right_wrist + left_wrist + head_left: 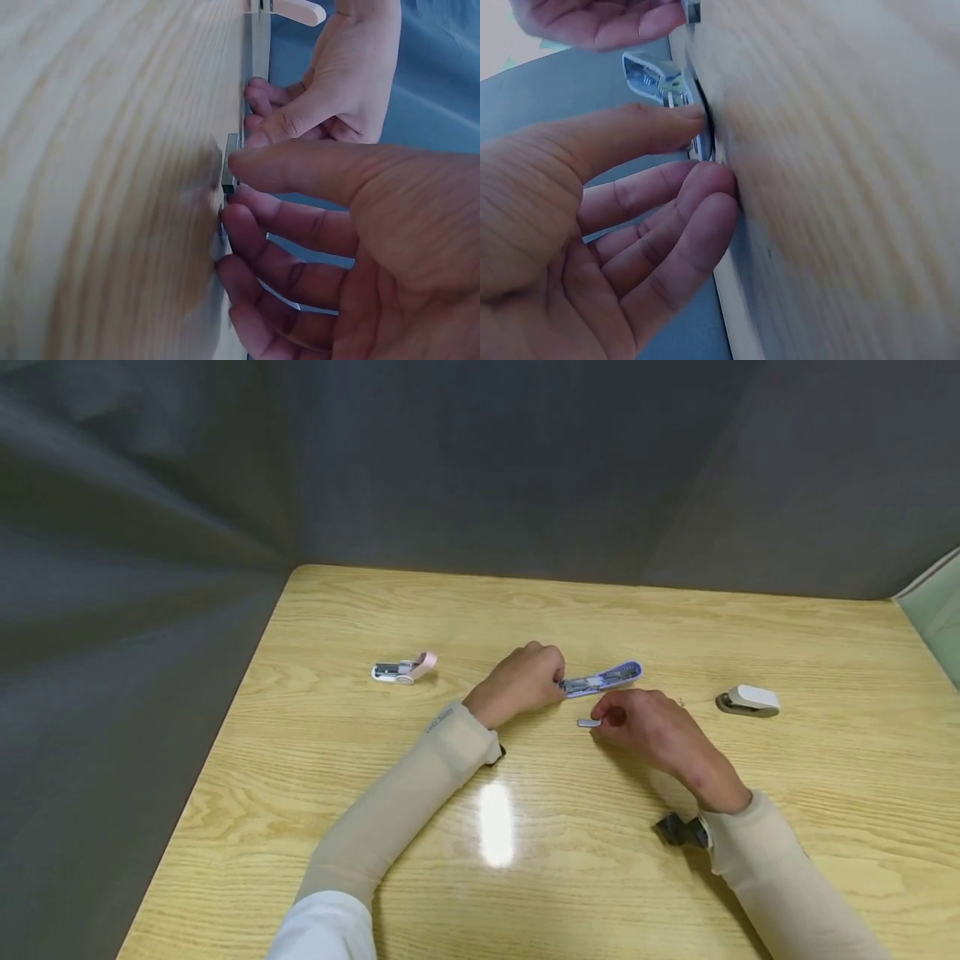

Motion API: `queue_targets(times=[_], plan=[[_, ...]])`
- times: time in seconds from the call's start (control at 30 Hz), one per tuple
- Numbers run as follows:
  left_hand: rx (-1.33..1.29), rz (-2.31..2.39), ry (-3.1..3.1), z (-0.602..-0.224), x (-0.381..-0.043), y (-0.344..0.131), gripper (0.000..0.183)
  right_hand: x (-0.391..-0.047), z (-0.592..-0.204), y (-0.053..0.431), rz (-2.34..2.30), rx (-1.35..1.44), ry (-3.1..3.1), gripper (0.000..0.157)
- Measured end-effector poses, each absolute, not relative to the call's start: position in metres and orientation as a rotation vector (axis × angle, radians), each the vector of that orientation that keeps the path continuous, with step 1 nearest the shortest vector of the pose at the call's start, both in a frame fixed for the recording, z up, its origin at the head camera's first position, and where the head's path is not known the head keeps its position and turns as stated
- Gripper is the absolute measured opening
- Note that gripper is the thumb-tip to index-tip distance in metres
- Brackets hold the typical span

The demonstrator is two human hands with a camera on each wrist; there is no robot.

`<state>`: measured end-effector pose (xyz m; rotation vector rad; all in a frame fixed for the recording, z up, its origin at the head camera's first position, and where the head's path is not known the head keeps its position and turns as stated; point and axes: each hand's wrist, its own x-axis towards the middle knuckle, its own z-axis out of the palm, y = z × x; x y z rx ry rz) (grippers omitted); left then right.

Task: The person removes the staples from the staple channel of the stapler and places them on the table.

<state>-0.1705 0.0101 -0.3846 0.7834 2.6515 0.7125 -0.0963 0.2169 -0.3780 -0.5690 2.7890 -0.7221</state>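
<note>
An opened blue stapler [602, 679] lies on the wooden table, its metal inside showing. My left hand [527, 678] pinches its near end between thumb and fingers, which cover that end. In the left wrist view the stapler's raised part [651, 77] stands up beyond the thumb. Just right of and below the stapler, my right hand [660, 732] pinches a short strip of staples [588, 723] between thumb and forefinger, low over the table. The strip [230, 161] also shows at the right thumb tip in the right wrist view.
To the left lies an opened pink and white stapler [403, 669]. A white stapler with a dark base [748, 701] sits to the right. Behind the wooden table [360, 602] hangs a dark sheet [480, 468], which also runs down the left side.
</note>
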Motion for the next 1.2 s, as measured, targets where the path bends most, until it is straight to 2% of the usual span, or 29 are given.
queue_targets(times=[0.27,0.5,0.53,0.67,0.93,1.2], plan=[[0.779,0.713,2.641,-0.381,-0.168,-0.001,0.054,-0.088,-0.375,0.221,-0.728,-0.521,2.808,0.015],[0.899,0.578,2.697,-0.374,-0.159,-0.001,0.019,-0.078,-0.371,0.229,-0.707,-0.501,2.847,0.026],[0.919,0.536,2.717,-0.373,-0.158,0.000,0.020,-0.076,-0.369,0.231,-0.715,-0.490,2.844,0.027],[0.964,0.368,2.795,-0.369,-0.152,0.006,0.046,-0.073,-0.362,0.238,-0.737,-0.465,2.835,0.036],[1.060,0.221,2.870,-0.366,-0.138,0.017,0.070,-0.071,-0.353,0.254,-0.611,-0.452,2.943,0.049],[1.194,0.261,2.901,-0.366,-0.130,0.033,0.067,-0.080,-0.348,0.281,-0.549,-0.377,3.030,0.058]])
